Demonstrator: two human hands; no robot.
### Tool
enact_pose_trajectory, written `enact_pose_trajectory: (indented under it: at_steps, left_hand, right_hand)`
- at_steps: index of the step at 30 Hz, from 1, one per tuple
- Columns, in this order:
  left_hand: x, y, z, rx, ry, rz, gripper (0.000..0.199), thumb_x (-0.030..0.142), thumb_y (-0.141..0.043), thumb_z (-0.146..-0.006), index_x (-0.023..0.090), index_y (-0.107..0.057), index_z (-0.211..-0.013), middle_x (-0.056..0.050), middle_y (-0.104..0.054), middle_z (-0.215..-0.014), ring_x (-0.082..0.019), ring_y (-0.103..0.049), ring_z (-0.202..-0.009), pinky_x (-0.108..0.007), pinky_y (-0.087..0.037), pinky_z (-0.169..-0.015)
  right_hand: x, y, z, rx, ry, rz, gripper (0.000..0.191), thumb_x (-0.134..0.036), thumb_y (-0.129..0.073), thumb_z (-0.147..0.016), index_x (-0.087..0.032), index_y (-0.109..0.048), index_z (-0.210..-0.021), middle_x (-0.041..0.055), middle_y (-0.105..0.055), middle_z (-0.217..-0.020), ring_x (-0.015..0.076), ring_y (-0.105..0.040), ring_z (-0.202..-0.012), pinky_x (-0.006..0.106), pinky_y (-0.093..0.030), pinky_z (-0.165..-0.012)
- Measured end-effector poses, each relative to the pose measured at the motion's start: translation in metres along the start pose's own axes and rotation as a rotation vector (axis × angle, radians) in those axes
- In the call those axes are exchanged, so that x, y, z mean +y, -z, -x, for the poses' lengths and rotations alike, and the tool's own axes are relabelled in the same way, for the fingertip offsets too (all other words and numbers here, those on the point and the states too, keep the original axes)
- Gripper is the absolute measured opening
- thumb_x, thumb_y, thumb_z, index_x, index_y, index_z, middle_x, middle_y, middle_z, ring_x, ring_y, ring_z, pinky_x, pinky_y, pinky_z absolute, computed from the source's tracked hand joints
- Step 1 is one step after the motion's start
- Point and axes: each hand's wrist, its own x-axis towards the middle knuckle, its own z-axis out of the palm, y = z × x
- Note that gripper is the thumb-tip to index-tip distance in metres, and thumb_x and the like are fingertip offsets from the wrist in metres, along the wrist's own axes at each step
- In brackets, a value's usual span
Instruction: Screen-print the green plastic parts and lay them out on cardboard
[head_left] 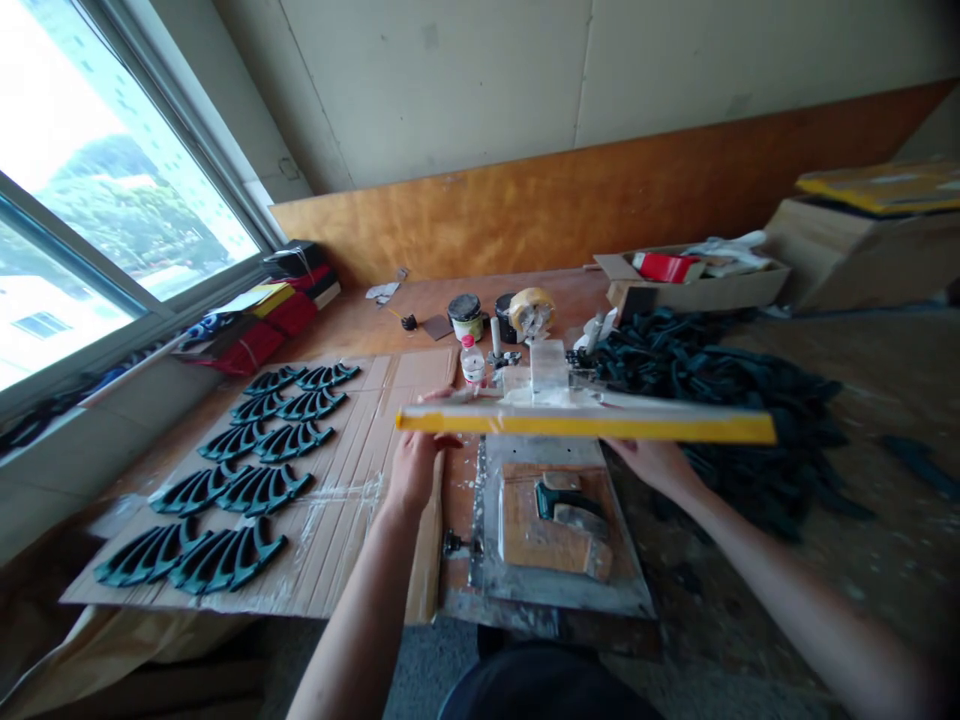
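A screen-printing frame [585, 422] with yellow tape along its near edge is held up almost edge-on above the print base. My left hand [421, 455] grips it toward its left end, fingers showing above and below the edge. Near the middle right, my right hand [646, 462] holds it from below, its fingertips partly hidden behind the frame. Under it, a metal base plate [551, 595] carries a wooden block [517, 530]. One dark green plastic piece [562, 503] lies on a raised form fixed to that block.
Dark green pieces [251, 488] lie fanned in rows on cardboard [352, 540] at left. A heap of similar pieces [720, 380] is at right. Behind are a bottle [472, 365], paint tins [466, 318], a tape roll [532, 312] and an open carton [697, 288].
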Motion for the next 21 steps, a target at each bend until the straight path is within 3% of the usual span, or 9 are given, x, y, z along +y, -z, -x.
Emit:
enact_pose_trajectory:
  at_steps: [3,6,8,10,11,13,16,18,21]
  left_hand:
    - [0.011,-0.016,-0.024,0.019,-0.061,0.035,0.053,0.065,-0.04,-0.085,0.017,-0.058,-0.097,-0.008,-0.067,-0.089,-0.018,-0.064,-0.087,-0.026,-0.051,-0.065]
    - [-0.006,-0.029,-0.008,0.151,-0.038,0.075,0.051,0.064,-0.043,-0.084,0.019,-0.055,-0.106,-0.005,-0.067,-0.086,-0.015,-0.064,-0.078,-0.024,-0.05,-0.063]
    - [-0.035,-0.038,0.027,0.089,0.19,0.067,0.059,0.067,-0.051,-0.079,0.016,-0.056,-0.108,-0.006,-0.068,-0.081,-0.015,-0.064,-0.067,-0.023,-0.049,-0.056]
    - [-0.068,-0.05,0.07,-0.167,0.566,0.029,0.07,0.072,-0.056,-0.071,0.011,-0.059,-0.107,-0.011,-0.07,-0.08,-0.018,-0.064,-0.064,-0.024,-0.047,-0.049]
    - [-0.084,-0.054,0.089,-0.235,0.678,0.051,0.072,0.073,-0.055,-0.071,0.012,-0.059,-0.108,-0.013,-0.07,-0.085,-0.02,-0.066,-0.07,-0.025,-0.048,-0.05]
    - [-0.11,-0.057,0.115,-0.225,0.771,0.127,0.067,0.072,-0.049,-0.075,0.014,-0.059,-0.108,-0.012,-0.069,-0.09,-0.021,-0.066,-0.078,-0.025,-0.048,-0.054]
    - [-0.133,-0.03,0.109,-0.037,0.722,-0.036,0.053,0.064,-0.041,-0.083,0.016,-0.058,-0.097,-0.006,-0.065,-0.074,-0.018,-0.062,-0.065,-0.024,-0.043,-0.051]
    - [-0.143,0.009,0.087,-0.007,0.588,-0.442,0.05,0.06,-0.034,-0.087,0.017,-0.059,-0.091,-0.004,-0.062,-0.066,-0.019,-0.061,-0.061,-0.026,-0.042,-0.052]
    - [-0.155,0.072,0.058,-0.088,0.401,-1.117,0.051,0.05,-0.026,-0.091,0.017,-0.064,-0.093,-0.011,-0.067,-0.075,-0.028,-0.067,-0.073,-0.034,-0.046,-0.066]
  right_hand:
    - [-0.01,-0.042,0.039,-0.172,0.087,0.058,0.029,-0.048,-0.056,-0.084,-0.02,-0.06,-0.08,0.007,-0.063,-0.089,0.0228,-0.06,-0.087,0.032,-0.047,-0.075]
    - [-0.036,-0.062,0.059,-0.273,0.028,0.111,0.017,-0.034,-0.055,-0.086,-0.018,-0.056,-0.081,0.0082,-0.063,-0.087,0.0216,-0.06,-0.083,0.03,-0.045,-0.071]
    - [-0.058,-0.062,0.066,-0.241,-0.06,0.045,0.014,-0.029,-0.048,-0.091,-0.018,-0.054,-0.083,0.0066,-0.063,-0.08,0.0189,-0.06,-0.074,0.028,-0.044,-0.066]
    - [-0.085,-0.058,0.075,-0.119,-0.079,-0.054,0.017,-0.031,-0.044,-0.094,-0.019,-0.052,-0.084,0.0063,-0.062,-0.079,0.019,-0.059,-0.073,0.029,-0.044,-0.066]
    - [-0.098,-0.055,0.08,-0.067,-0.035,-0.104,0.017,-0.031,-0.043,-0.094,-0.02,-0.052,-0.083,0.0065,-0.062,-0.081,0.0195,-0.058,-0.076,0.03,-0.045,-0.068]
    - [-0.116,-0.05,0.088,-0.071,0.149,-0.2,0.015,-0.028,-0.045,-0.093,-0.02,-0.053,-0.084,0.0058,-0.061,-0.085,0.02,-0.058,-0.083,0.031,-0.046,-0.074]
    - [-0.101,-0.036,0.08,-0.171,0.332,-0.203,0.018,-0.02,-0.042,-0.095,-0.022,-0.058,-0.087,0.0037,-0.062,-0.09,0.0182,-0.056,-0.09,0.03,-0.045,-0.081]
    - [-0.061,-0.024,0.059,-0.173,0.193,0.01,0.022,-0.018,-0.04,-0.095,-0.021,-0.061,-0.09,0.006,-0.062,-0.095,0.0188,-0.056,-0.095,0.03,-0.045,-0.085]
    - [0.008,-0.012,0.021,-0.227,-0.113,0.349,0.014,-0.019,-0.051,-0.088,-0.017,-0.065,-0.091,0.0135,-0.062,-0.101,0.0237,-0.056,-0.096,0.033,-0.047,-0.078]
